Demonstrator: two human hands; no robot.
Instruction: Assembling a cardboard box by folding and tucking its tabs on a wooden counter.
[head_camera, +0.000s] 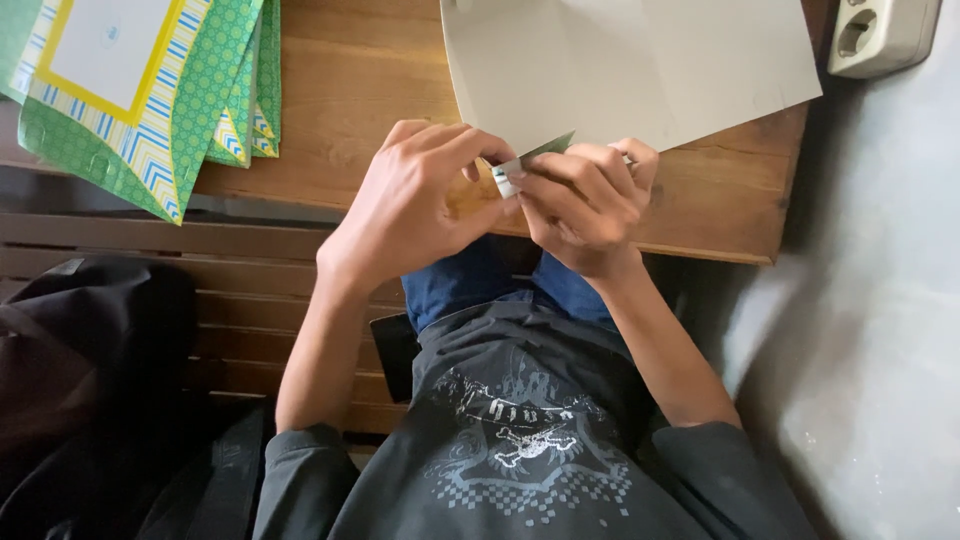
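Both my hands meet at the near edge of a wooden table (360, 90), pinching a small folded piece of paper (530, 160) that is green on one side and white on the other. My left hand (410, 205) grips its left end with thumb and fingers. My right hand (585, 200) curls around its right end, hiding most of the paper. Only a narrow green tip and a white corner show between the fingers.
A large pale grey sheet (640, 65) lies on the table just beyond my hands. A stack of green patterned paper sheets (140, 90) sits at the far left. A white power socket block (880, 35) rests top right. A black bag (90, 380) lies on the wooden bench at left.
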